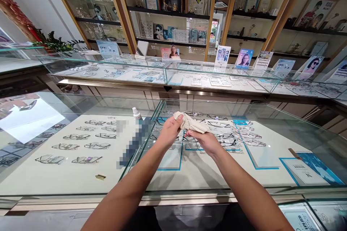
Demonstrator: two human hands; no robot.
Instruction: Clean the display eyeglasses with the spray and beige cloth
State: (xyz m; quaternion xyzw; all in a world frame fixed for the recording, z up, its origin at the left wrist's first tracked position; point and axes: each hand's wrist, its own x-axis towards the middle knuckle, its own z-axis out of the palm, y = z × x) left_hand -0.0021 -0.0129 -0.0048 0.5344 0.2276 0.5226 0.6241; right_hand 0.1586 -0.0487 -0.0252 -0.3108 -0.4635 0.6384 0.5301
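Over the glass display case, my left hand pinches a beige cloth at its left end, the thumb pressed on top. My right hand is below the cloth's right part, with its fingers curled against the underside. Whether anything is wrapped inside the cloth cannot be seen. Rows of eyeglasses lie under the glass behind and around both hands. To the left of the hands, a small white bottle stands near the case's rear edge.
More eyeglasses fill the left part of the case. A gold-coloured clip lies near the front left. Blue and white cards are at the right. Behind runs a second glass counter with upright picture cards, then shelves.
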